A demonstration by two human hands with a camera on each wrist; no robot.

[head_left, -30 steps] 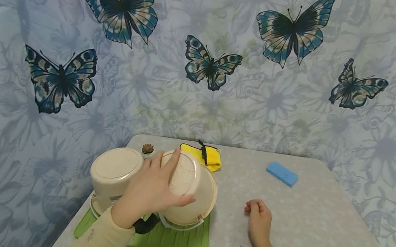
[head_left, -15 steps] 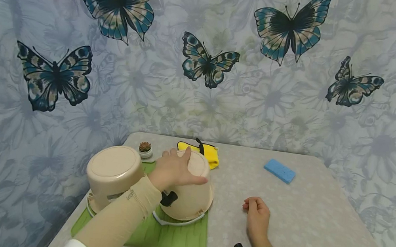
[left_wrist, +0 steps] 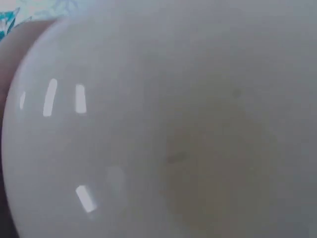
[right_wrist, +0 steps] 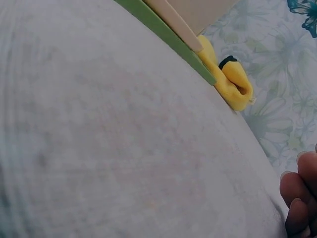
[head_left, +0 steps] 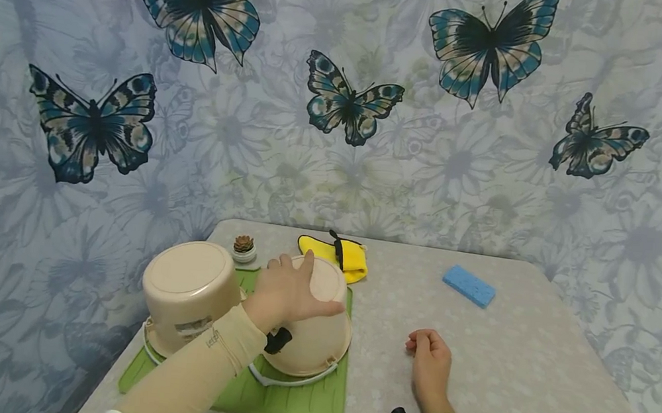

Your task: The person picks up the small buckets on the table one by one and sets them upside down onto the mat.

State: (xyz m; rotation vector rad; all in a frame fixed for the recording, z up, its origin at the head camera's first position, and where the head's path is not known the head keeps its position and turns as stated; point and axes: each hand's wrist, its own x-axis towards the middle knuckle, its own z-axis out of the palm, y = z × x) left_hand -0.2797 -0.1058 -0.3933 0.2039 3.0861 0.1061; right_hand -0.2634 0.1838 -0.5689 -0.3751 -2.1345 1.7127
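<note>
Two cream plastic buckets stand upside down on a green drying mat (head_left: 282,401). My left hand (head_left: 287,292) grips the right bucket (head_left: 315,338) near its upturned base, thumb spread to the right and fingers toward the far left edge. That bucket's white handle (head_left: 296,381) lies at the front of its rim. In the left wrist view the glossy bucket wall (left_wrist: 99,148) fills nearly everything. The left bucket (head_left: 191,286) stands beside my forearm, partly hidden by it. My right hand (head_left: 431,362) rests on the table, fingers loosely curled, holding nothing.
A folded yellow cloth (head_left: 354,262) with black trim lies behind the right bucket. A small potted succulent (head_left: 244,249) stands behind the mat. A blue sponge (head_left: 469,286) lies at the back right of the table (head_left: 508,356). A butterfly-patterned wall borders the table.
The left hand has moved right and farther over the right bucket, which now sits lower and slightly left, within the mat's right edge. The succulent has come into fuller view. The right hand stays put.
</note>
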